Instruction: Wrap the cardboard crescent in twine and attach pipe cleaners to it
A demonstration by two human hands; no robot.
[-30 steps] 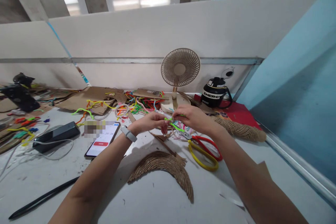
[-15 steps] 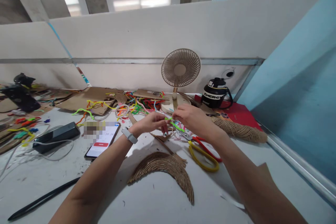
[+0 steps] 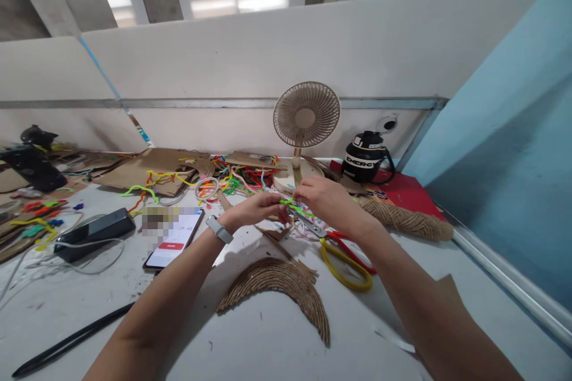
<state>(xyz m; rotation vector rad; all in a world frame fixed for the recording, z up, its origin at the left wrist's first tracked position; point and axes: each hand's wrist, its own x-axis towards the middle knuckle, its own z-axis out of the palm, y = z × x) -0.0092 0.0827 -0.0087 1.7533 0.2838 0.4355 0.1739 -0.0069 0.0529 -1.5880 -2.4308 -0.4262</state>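
Note:
My left hand (image 3: pixel 257 208) and my right hand (image 3: pixel 326 199) meet above the white table (image 3: pixel 250 345), both pinching a bright green pipe cleaner (image 3: pixel 298 208) between their fingertips. A white band sits on my left wrist. Below the hands lie small cardboard scraps (image 3: pixel 273 233) and a curved piece of corrugated cardboard (image 3: pixel 286 286). Scissors with red and yellow handles (image 3: pixel 346 256) lie just right of the hands.
A phone (image 3: pixel 175 237) with a lit screen lies to the left, beside a black power bank (image 3: pixel 95 231) with cables. Coloured pipe cleaners (image 3: pixel 232 178) and cardboard sheets (image 3: pixel 147 169) crowd the back. A small fan (image 3: pixel 306 125), a black jug (image 3: pixel 367 158) and a black stick (image 3: pixel 71 339) are also here.
Both hands have stayed together on the green pipe cleaner, with only small finger shifts. The free green end now lies flatter and nearer my right hand.

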